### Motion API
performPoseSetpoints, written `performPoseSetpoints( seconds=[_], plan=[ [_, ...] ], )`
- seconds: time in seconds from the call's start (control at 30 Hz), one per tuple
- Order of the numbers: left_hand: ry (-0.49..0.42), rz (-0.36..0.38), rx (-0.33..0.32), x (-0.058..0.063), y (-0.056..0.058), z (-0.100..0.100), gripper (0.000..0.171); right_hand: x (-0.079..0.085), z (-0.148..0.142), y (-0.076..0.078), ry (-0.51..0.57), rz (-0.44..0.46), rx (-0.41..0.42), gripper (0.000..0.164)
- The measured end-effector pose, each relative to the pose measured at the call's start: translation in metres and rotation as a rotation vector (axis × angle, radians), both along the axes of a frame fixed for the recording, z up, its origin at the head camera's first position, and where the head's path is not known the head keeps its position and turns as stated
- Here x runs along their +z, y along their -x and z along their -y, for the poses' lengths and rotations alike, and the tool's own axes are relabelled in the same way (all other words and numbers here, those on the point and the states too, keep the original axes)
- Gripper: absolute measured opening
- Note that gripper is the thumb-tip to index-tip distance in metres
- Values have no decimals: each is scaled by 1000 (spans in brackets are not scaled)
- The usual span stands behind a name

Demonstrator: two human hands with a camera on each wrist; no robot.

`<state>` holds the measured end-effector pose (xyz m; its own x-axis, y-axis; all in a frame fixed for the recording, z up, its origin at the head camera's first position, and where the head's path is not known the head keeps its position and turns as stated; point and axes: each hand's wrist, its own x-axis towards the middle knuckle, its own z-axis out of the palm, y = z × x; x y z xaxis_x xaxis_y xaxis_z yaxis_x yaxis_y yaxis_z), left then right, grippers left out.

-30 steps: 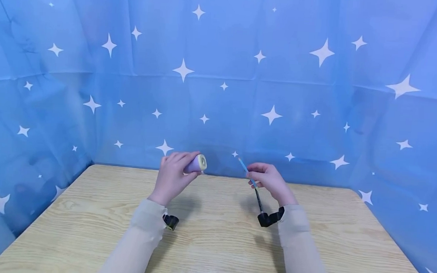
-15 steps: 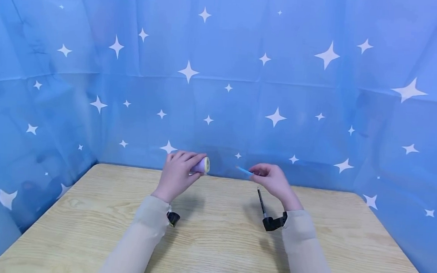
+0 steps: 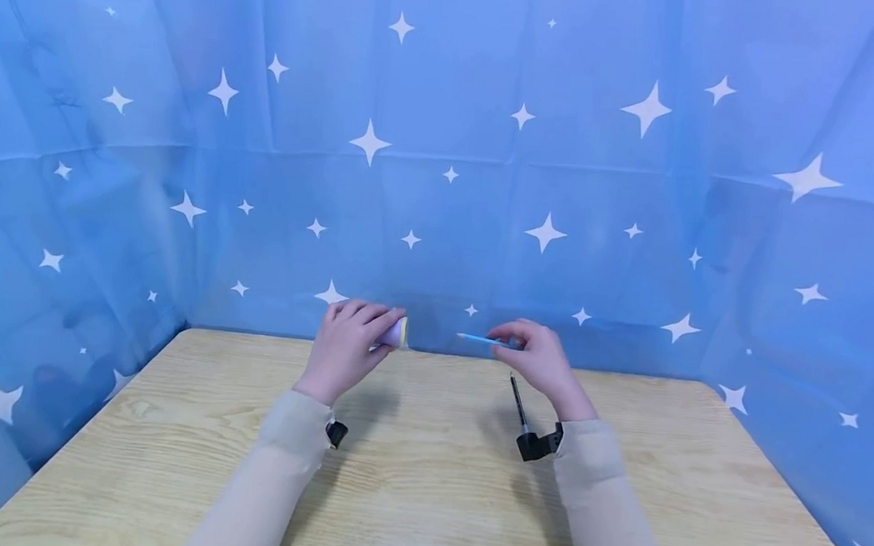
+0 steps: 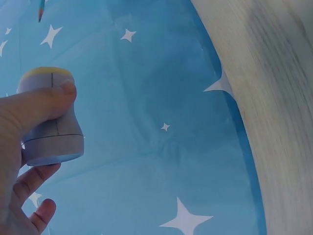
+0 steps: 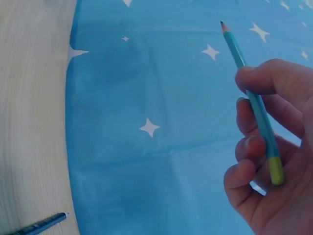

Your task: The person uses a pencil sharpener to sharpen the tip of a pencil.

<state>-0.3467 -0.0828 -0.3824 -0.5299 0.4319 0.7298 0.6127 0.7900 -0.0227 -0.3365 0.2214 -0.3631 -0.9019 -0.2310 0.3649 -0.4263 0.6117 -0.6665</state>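
My left hand (image 3: 346, 347) grips a small lavender pencil sharpener (image 3: 390, 333) above the far edge of the table, its yellow end facing right. In the left wrist view the thumb lies across the waist of the sharpener (image 4: 54, 144). Opposite it, my right hand (image 3: 544, 359) pinches a light blue pencil (image 3: 478, 339) held nearly level, its point toward the sharpener. A gap separates the point from the yellow end. The right wrist view shows the pencil (image 5: 260, 112) with a dark sharpened tip and a yellow-green butt; thumb and fingers hold its middle.
A black pen-like stick (image 3: 518, 402) shows below the right hand, beside the black wrist mount (image 3: 535, 446). The wooden table (image 3: 424, 481) ends just past the hands. A blue curtain with white stars (image 3: 448, 98) encloses the back and sides.
The pencil has swung from steeply tilted to nearly level, pointing left. My left hand has turned the sharpener's yellow end from facing me toward the right.
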Motion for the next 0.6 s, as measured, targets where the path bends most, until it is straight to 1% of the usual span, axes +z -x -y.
performPoseSetpoints(
  seconds=[0.1,0.33,0.5,0.6],
  plan=[
    [-3,-7,-5,-2,-1,-1,53,0,4,-2,10,-13,5,17],
    [-6,-15,-5,-3,-6,-5,53,-3,16,-5,70,7,47,19],
    [12,3,-9,-4,-7,-11,53,-4,21,-6,62,6,61,18],
    [6,3,-17,-5,-7,-17,53,-4,19,-9,48,4,71,18]
  ],
)
